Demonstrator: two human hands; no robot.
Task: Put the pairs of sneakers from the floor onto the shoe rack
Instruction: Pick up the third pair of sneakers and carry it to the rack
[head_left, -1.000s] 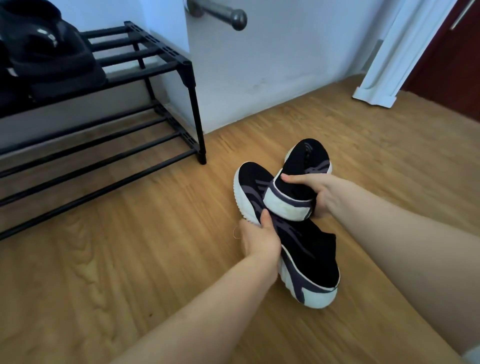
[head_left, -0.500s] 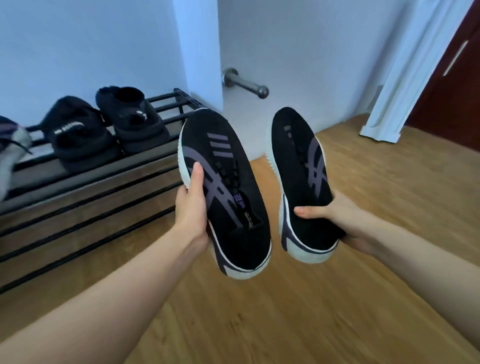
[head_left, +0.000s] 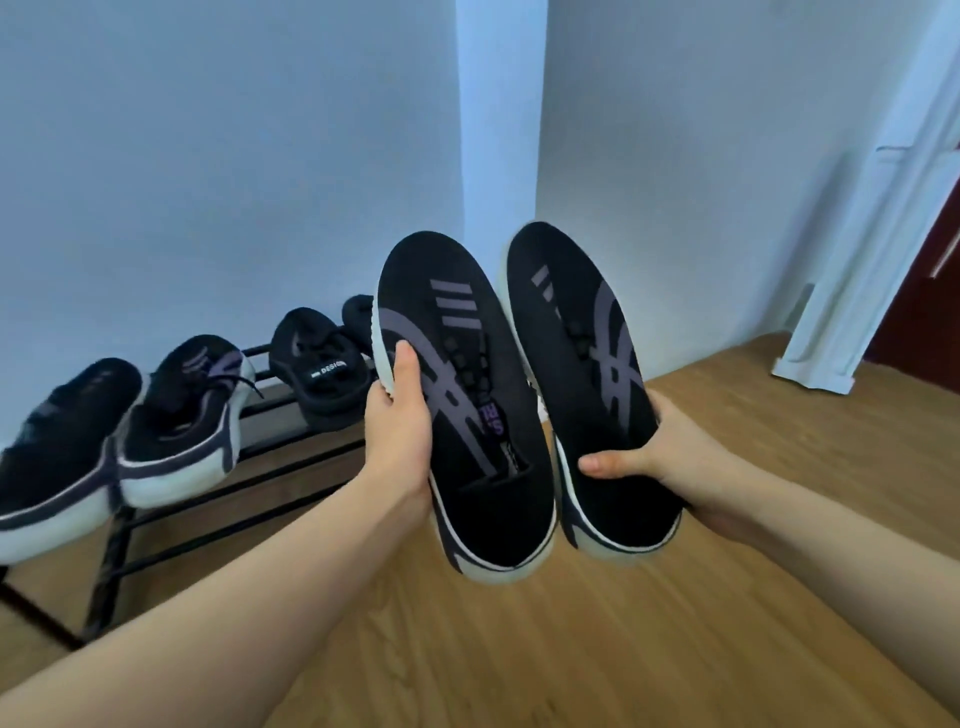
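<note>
I hold a pair of black sneakers with grey stripes and white soles in the air, toes pointing up and away. My left hand (head_left: 397, 421) grips the left sneaker (head_left: 462, 405) by its side. My right hand (head_left: 654, 462) cups the heel end of the right sneaker (head_left: 582, 374) from below. The two shoes hang side by side, almost touching, to the right of the black metal shoe rack (head_left: 291, 441). Another black sneaker pair (head_left: 119, 441) with white soles rests on the rack's top tier at the left.
A pair of black slippers (head_left: 322, 369) sits on the rack's top tier, just left of the held shoes. A white wall stands behind. A white door frame (head_left: 852, 291) and a dark door are at the right. Wooden floor (head_left: 519, 649) lies below.
Both hands lifted the sneakers from the floor and carried them up and toward the rack. The shoes have come closer together, and my view has swung left, showing more of the rack.
</note>
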